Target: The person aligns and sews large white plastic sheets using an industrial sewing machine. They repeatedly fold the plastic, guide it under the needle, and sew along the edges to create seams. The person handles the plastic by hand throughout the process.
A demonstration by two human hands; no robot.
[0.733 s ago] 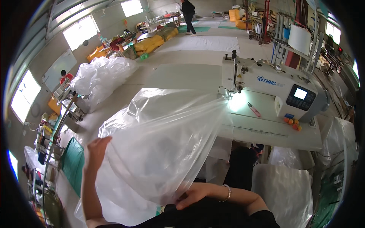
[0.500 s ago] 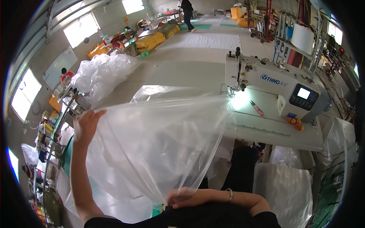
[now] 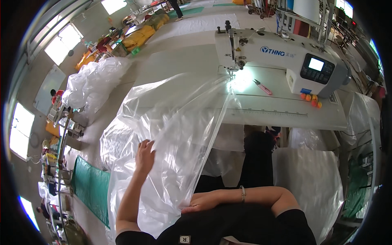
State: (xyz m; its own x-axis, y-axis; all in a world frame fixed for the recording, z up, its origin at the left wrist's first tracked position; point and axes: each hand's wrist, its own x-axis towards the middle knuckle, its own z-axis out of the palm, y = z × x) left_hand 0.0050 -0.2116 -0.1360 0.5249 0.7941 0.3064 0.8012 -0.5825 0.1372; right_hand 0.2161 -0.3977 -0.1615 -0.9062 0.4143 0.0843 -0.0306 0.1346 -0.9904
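Observation:
A large clear plastic sheet (image 3: 163, 118) spreads from the needle area of a white sewing machine (image 3: 281, 55) down toward my body, creased and shiny. Its corner lies at the presser foot, beside the bright lamp spot. My left hand (image 3: 145, 157) rests over the sheet's left part, fingers somewhat apart and gripping nothing visible. Close to my waist, my right hand (image 3: 200, 202) is closed on the sheet's near edge, its fingertips partly hidden. Pink-handled thread snips (image 3: 263, 87) lie on the machine table (image 3: 281, 116), right of the needle.
Small orange balls (image 3: 312, 100) sit by the machine's base. A ruler scale runs along the table's near side. Bundled clear plastic (image 3: 96, 83) and a green sheet (image 3: 92, 190) are at left; more plastic sheeting (image 3: 308, 188) hangs at right. Farther back, a person (image 3: 175, 8) stands near yellow sacks (image 3: 139, 38).
My left hand has let go of the sheet's raised upper edge and moved right and down. The sheet has dropped from its taut spread into loose folds. My right hand stays near my waist.

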